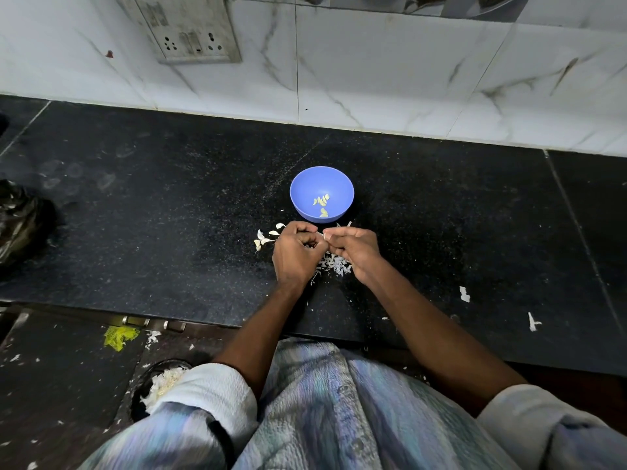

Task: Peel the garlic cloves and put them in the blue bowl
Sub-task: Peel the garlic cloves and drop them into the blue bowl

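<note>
Blue bowl (321, 194) just beyond, seemingly unobstructed.

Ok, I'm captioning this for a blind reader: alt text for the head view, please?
Two hands, left hand and right hand, meet over a pile of garlic skins on a black counter, pinching a small clove. Just beyond sits a blue bowl holding a few peeled cloves.

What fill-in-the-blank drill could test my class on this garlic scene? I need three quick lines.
1. The peeled cloves lie in the ____ bowl.
2. Both hands, left hand and right hand, work just ____ the bowl, on the camera's side.
3. The unpeeled cloves lie on the counter beside the ____ hand.

Missing words: blue; in front of; left
</note>
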`<state>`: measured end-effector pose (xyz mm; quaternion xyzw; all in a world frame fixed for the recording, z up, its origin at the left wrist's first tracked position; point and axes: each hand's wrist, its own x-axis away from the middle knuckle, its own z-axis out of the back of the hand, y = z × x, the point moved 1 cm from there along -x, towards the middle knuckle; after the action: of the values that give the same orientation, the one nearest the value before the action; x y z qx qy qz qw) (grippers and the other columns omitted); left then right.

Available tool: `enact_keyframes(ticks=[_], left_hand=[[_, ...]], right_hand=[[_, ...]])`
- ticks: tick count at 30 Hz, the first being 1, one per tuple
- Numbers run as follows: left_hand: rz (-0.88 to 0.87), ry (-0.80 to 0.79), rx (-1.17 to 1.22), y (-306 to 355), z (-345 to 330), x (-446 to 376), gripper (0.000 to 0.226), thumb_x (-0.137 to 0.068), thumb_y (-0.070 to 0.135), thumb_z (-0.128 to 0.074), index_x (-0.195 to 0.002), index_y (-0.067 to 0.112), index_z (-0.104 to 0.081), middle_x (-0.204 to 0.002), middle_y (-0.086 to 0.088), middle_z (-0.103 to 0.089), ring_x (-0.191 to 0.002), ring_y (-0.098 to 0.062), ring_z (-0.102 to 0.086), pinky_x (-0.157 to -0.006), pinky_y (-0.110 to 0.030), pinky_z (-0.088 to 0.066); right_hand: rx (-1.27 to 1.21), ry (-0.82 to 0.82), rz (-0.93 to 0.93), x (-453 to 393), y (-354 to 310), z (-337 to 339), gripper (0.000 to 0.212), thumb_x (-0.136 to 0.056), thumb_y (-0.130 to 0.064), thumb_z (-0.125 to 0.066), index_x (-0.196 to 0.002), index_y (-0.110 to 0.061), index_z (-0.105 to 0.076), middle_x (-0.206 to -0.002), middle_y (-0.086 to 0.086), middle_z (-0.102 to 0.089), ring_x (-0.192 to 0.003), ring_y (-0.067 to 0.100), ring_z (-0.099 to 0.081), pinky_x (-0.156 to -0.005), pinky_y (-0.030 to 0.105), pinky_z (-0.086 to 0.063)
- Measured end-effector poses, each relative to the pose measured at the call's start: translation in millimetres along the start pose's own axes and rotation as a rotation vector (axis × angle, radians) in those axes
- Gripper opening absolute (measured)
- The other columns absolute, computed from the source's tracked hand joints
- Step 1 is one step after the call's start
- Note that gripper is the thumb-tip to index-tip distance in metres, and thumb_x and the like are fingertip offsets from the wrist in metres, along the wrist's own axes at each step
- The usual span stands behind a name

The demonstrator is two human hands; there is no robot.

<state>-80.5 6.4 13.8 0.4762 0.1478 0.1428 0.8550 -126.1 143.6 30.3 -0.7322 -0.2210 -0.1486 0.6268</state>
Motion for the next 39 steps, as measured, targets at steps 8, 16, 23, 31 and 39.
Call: enact_keyframes(ticks=[8,16,23,31,39], left_hand=[[-0.008,0.016,0.072,-10.1,0.0,-2.4,0.01,-0.092,0.022,-0.078,-0.092,0.016,-0.086,-0.102,0.007,-0.072,-0.094,-0.004,-0.067,-0.079,-0.036,-0.059],[-0.037,-0.003,0.016,-6.2,3.5,-3.1,0.006,-0.086,0.029,-0.083,-0.091,0.025,-0.085,-0.108,0.013,-0.07,-0.096,-0.003,-0.068,-0.071,-0.034,-0.061],[-0.013,-0.016,0.067,-8.0,2.6,-5.2,0.003,-0.086,0.023,-0.084,-0.088,0.022,-0.086,-0.107,0.01,-0.071,-0.097,-0.003,-0.068,-0.072,-0.037,-0.063],[-0.021,-0.034,0.046,-1.8,4.7,-4.2,0.002,-0.082,0.019,-0.086,-0.08,0.018,-0.086,-0.105,0.009,-0.072,-0.093,-0.004,-0.067,-0.075,-0.026,-0.054],[0.036,-0.013,0.077,-10.1,0.1,-7.0,0.007,-0.088,0.024,-0.083,-0.087,0.017,-0.086,-0.102,0.007,-0.072,-0.093,0.0,-0.066,-0.078,-0.025,-0.055]], right_hand=[[-0.116,-0.014,-0.035,0.5,-1.8,0.5,0.014,-0.09,0.009,-0.07,-0.1,0.0,-0.074,-0.089,0.011,-0.079,-0.083,0.017,-0.077,-0.078,0.023,-0.061],[-0.129,-0.027,-0.035,-1.4,1.5,2.6,0.014,-0.089,0.008,-0.072,-0.099,-0.001,-0.075,-0.091,0.012,-0.078,-0.086,0.018,-0.076,-0.076,0.023,-0.06],[-0.061,-0.054,0.009,-0.2,2.6,4.5,0.013,-0.088,0.004,-0.076,-0.098,-0.004,-0.077,-0.091,0.009,-0.08,-0.085,0.016,-0.076,-0.082,0.025,-0.061],[0.106,-0.044,0.088,-0.1,0.6,4.6,0.02,-0.087,0.003,-0.077,-0.106,0.005,-0.076,-0.088,0.013,-0.079,-0.079,0.015,-0.076,-0.072,0.022,-0.058],[0.11,-0.066,0.097,0.5,0.9,1.9,0.014,-0.094,0.0,-0.071,-0.106,-0.003,-0.077,-0.089,0.007,-0.079,-0.079,0.012,-0.07,-0.078,0.023,-0.059]])
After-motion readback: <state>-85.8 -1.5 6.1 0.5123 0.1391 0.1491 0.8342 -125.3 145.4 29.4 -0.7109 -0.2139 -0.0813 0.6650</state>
